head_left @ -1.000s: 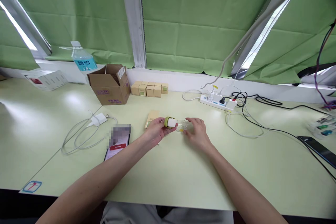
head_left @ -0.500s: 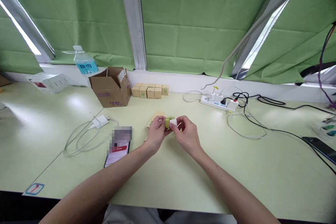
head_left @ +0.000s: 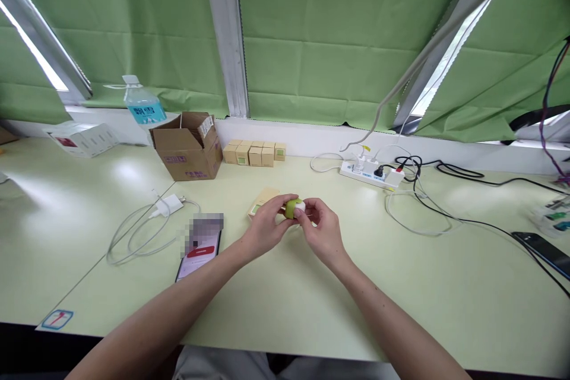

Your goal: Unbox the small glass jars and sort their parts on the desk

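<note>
A small white item with a green band (head_left: pixel 293 208) is held between my two hands above the middle of the table. My left hand (head_left: pixel 267 227) grips its green side with thumb and fingers. From the right, the thumb and fingers of my right hand (head_left: pixel 321 230) pinch its white end. Just behind my left hand lies a small tan box (head_left: pixel 263 197) with a green label, partly covered by that hand.
Several small tan boxes (head_left: pixel 255 154) stand by the wall beside an open cardboard carton (head_left: pixel 192 151). A phone (head_left: pixel 202 249) and a white charger (head_left: pixel 169 205) with cable lie left. A power strip (head_left: pixel 369 175) with cables and another phone (head_left: pixel 541 251) are right.
My left hand's fingers have moved over the green band, covering more of its left side. The item has turned slightly and shifted a little to the right. More of the tan box shows.
</note>
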Tool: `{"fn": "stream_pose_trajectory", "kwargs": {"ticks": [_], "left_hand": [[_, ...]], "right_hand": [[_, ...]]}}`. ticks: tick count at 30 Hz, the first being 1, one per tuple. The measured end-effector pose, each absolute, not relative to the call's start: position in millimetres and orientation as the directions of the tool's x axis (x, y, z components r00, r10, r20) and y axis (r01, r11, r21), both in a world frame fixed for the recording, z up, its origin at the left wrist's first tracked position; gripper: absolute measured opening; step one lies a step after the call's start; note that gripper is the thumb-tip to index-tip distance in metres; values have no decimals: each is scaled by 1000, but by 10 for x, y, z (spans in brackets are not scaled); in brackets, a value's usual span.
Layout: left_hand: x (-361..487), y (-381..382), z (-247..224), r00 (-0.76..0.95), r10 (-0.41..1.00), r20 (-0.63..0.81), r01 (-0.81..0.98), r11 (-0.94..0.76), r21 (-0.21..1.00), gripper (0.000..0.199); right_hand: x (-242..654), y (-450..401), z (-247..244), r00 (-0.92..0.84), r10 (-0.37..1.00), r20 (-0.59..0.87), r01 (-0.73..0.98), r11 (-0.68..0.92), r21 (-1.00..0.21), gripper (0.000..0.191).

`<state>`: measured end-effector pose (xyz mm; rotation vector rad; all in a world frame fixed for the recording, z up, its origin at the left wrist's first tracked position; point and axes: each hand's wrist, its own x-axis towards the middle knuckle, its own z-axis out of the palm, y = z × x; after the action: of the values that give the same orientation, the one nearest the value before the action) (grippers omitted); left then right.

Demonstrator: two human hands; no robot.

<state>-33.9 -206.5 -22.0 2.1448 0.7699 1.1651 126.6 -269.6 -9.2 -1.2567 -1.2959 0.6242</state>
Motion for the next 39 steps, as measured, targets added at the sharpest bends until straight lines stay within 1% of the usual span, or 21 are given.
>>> {"fn": "stream_pose_trajectory", "kwargs": {"ticks": [5,9,11,13,17,19,22,27,31,33,34,36,37,39], "left_hand": [[-341,-2091,-239,483,669,564,225,-718,659,48],[-324,-2131,-232,513,644,568,221,-738,637,57],[-311,-2149,-222,515,658,549,245,-727,642,56],[-295,-2159,-212,501,676,540,262,-713,650,53],[-278,-2140,-192,477,709,519,238,-673,701,50],[-285,-2117,-175,497,702,510,182,-659,730,48],[-309,-2085,-144,532,681,503,94,-638,764,49],[-339,-2059,-111,553,707,440,33,-547,837,52],[-341,-2045,-82,574,747,337,-21,-398,917,55],[-350,-2025,-48,584,759,286,-77,-299,951,57],[-359,-2011,-25,594,762,257,-100,-247,964,58],[-386,-1976,23,619,759,202,-133,-153,979,58],[-403,-1957,45,632,753,183,-144,-118,983,56],[-441,-1923,78,660,734,157,-150,-76,986,51]], "right_hand": [[1282,-2683,-93,255,932,256,156,222,-962,37],[1259,-2670,-79,232,951,203,40,200,-979,40],[1245,-2665,-73,214,959,188,-9,195,-981,41],[1241,-2663,-71,208,961,183,-19,191,-981,42],[1263,-2661,-86,173,964,204,-5,208,-978,37],[1274,-2653,-103,167,963,213,15,214,-977,33],[1272,-2628,-120,205,963,175,25,174,-984,27],[1257,-2575,-82,202,974,99,-43,110,-993,33],[1280,-2577,-69,171,982,73,-56,84,-995,41],[1316,-2612,-80,149,979,135,-17,139,-990,44],[1342,-2636,-86,153,969,195,38,191,-981,44],[1411,-2691,-92,172,909,379,241,334,-911,42],[1451,-2715,-90,161,855,493,366,413,-834,41],[1526,-2749,-74,51,718,694,572,549,-609,41]]}}
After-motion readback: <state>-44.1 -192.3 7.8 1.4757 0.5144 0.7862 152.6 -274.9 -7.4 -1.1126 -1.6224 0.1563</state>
